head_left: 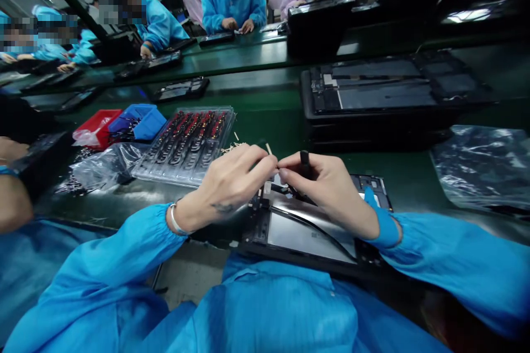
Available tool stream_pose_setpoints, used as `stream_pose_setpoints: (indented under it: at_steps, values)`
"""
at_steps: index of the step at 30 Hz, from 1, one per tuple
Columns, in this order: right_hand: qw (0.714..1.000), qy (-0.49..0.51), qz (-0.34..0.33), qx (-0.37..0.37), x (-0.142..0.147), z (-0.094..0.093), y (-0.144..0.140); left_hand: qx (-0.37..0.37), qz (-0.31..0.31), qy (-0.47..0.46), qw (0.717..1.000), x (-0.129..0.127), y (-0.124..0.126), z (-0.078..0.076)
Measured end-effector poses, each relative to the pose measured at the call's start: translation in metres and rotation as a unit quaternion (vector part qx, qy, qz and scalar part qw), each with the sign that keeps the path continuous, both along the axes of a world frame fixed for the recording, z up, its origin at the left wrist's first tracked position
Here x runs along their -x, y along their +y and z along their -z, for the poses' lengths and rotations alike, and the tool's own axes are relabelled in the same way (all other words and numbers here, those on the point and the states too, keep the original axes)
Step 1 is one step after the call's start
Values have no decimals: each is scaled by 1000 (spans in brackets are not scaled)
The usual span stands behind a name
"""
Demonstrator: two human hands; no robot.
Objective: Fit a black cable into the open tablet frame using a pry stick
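Observation:
Above an opened tablet-like device (310, 231), my left hand (238, 176) and my right hand (331, 182) meet fingertip to fingertip. The left thumb and index finger pinch something too small to make out. A thin pale strip (269, 148) shows just above those fingertips; whether it is held I cannot tell. Tucked among my right fingers is a dark stick-like tool (305, 159), its end pointing up, while that thumb and index finger are pinched together. A black cable (317, 224) runs across the device's silver panel. My hands cover part of its upper edge.
A clear plastic tray (186, 176) of small red and black parts stands left, near pale strips (234, 147), a red bin (97, 127), a blue bin (143, 121) and a plastic bag (103, 165). Stacked devices (372, 116) and clear bags (484, 165) lie right. Co-workers sit opposite and left.

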State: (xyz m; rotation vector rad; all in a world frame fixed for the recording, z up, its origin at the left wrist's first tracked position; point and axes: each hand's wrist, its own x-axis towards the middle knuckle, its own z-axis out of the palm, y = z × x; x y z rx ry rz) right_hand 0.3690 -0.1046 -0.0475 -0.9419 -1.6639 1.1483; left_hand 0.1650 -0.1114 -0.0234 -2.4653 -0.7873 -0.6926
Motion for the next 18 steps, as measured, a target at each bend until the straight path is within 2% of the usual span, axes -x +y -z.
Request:
stream_pose_setpoints:
  at_steps: [5,10,13,16,18]
  values:
    - [994,-71,28,-81,-1,5,-5,24,-39,37,998,-5,-10,-3]
    - [989,-90,39,-115,1,6,-7,-3,-45,33,998,-6,-8,0]
    - [988,-96,53,-107,-1,6,-3,16,-89,13,996,8,12,3]
    - [993,-70,69,-71,-4,6,3,91,-144,21,985,35,42,11]
    - [996,-41,64,-40,-5,7,6,152,-154,36,976,54,61,21]
